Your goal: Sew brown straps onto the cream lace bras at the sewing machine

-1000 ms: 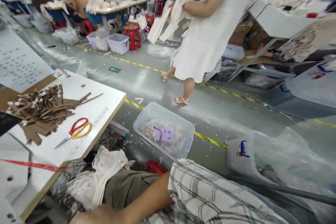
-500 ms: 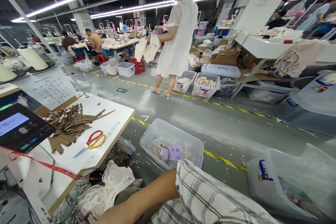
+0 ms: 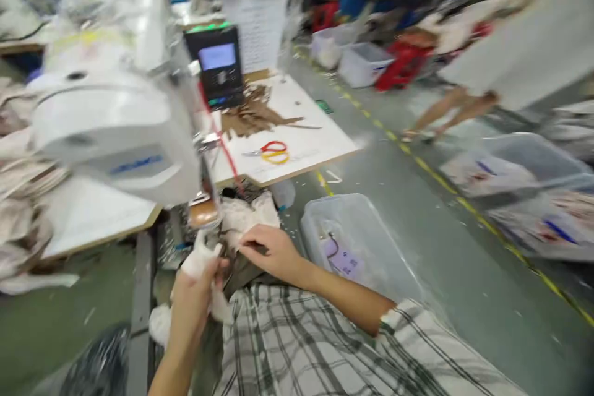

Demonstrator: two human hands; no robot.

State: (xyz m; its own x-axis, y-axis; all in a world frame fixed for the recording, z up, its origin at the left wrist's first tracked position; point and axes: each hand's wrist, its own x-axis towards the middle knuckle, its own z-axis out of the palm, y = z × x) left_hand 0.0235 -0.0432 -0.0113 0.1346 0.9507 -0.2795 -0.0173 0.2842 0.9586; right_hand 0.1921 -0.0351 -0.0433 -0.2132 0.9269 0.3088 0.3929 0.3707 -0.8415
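- White cloth (image 3: 200, 258) sits bunched in the left hand (image 3: 192, 297), whose grip is clenched around it, at about 5 o'clock from the sewing machine (image 3: 116, 136).
- Right hand (image 3: 273, 252) bends at 2 o'clock from the left, beside pale lace (image 3: 248, 213); from here I can't tell whether its grip holds anything.
- Scissors (image 3: 264, 153) lie on the table (image 3: 320, 136), 12 o'clock from the right hand.

The cloth (image 3: 199, 260) is white, the shirt (image 3: 301, 346) white plaid with dark grey-green lines. The scissors (image 3: 275, 152) have one red and one yellow handle on the white table (image 3: 325, 142), beside brown strips (image 3: 253, 114). A lilac label (image 3: 346, 263) and yellow tape (image 3: 457, 198) stand out against grey-green floor (image 3: 464, 278).
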